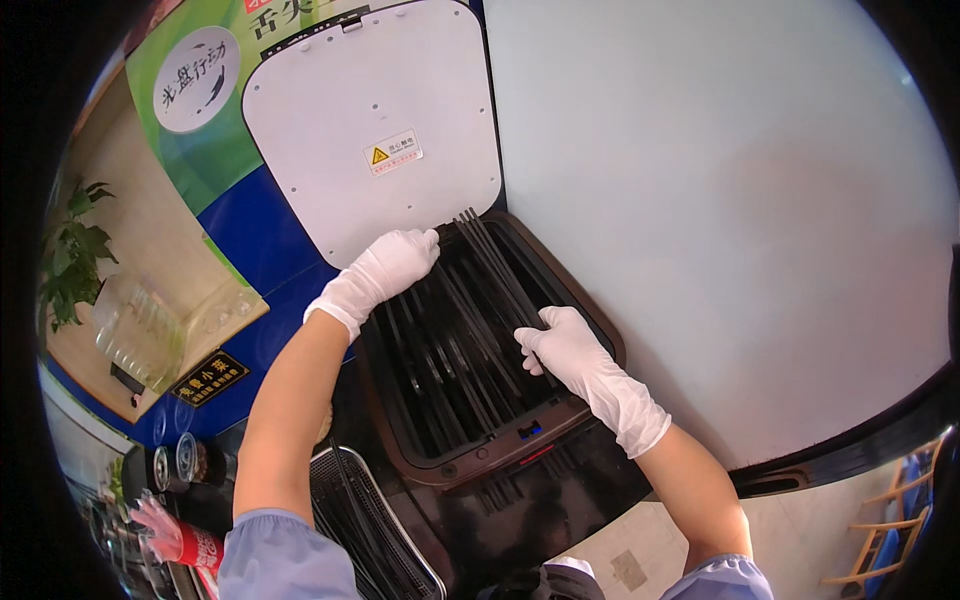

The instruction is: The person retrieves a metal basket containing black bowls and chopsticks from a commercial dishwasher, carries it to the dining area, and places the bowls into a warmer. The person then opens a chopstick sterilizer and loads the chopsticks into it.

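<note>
Both my hands wear white gloves. My right hand (562, 349) is closed around a bundle of black chopsticks (499, 266), tilted over the right side of a dark brown box (615, 330). My left hand (401, 262) is at the box's back left corner, by the hinge side; whether its curled fingers hold anything is hidden. More black chopsticks (450, 352) lie lengthwise inside the box. Its white-lined lid (337, 150) stands raised and bears a warning label (394, 152). Below left, a metal mesh basket (431, 570) holds further black chopsticks (360, 517).
A large pale panel (712, 187) rises right of the box. Lidded jars (191, 457) and a red cup (199, 547) with pink contents stand at the lower left. Beyond the blue partition are a clear plastic container (139, 334) and a plant (79, 247). Wooden chairs (889, 532) show at the lower right.
</note>
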Available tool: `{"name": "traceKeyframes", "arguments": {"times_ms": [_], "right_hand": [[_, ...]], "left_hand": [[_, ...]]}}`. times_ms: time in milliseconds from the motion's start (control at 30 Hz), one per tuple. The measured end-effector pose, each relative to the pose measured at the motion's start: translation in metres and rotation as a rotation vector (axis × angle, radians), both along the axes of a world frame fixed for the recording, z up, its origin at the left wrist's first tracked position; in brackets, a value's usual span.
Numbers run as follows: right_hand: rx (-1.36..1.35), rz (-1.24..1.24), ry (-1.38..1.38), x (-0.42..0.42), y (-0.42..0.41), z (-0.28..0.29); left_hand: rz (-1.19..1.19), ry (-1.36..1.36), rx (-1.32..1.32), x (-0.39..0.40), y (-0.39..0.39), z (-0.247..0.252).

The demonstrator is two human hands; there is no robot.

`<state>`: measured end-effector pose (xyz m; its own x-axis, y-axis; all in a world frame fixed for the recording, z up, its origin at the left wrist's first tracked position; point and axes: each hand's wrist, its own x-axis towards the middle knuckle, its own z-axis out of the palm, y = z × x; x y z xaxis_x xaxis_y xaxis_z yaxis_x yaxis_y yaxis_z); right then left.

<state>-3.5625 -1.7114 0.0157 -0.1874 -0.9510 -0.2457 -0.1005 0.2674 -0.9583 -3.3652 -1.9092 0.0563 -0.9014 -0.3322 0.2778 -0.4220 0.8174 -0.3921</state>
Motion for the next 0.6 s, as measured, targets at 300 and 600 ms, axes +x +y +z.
{"name": "traceKeyframes", "arguments": {"times_ms": [300,600], "right_hand": [[0.005,0.045,-0.029,-0.002,-0.002,-0.002],[0.013,0.065,0.068,-0.004,-0.006,-0.008]], "left_hand": [[-0.001,-0.051,0.006,-0.016,0.002,-0.015],[-0.009,-0.072,-0.055,-0.003,-0.004,-0.001]]}}
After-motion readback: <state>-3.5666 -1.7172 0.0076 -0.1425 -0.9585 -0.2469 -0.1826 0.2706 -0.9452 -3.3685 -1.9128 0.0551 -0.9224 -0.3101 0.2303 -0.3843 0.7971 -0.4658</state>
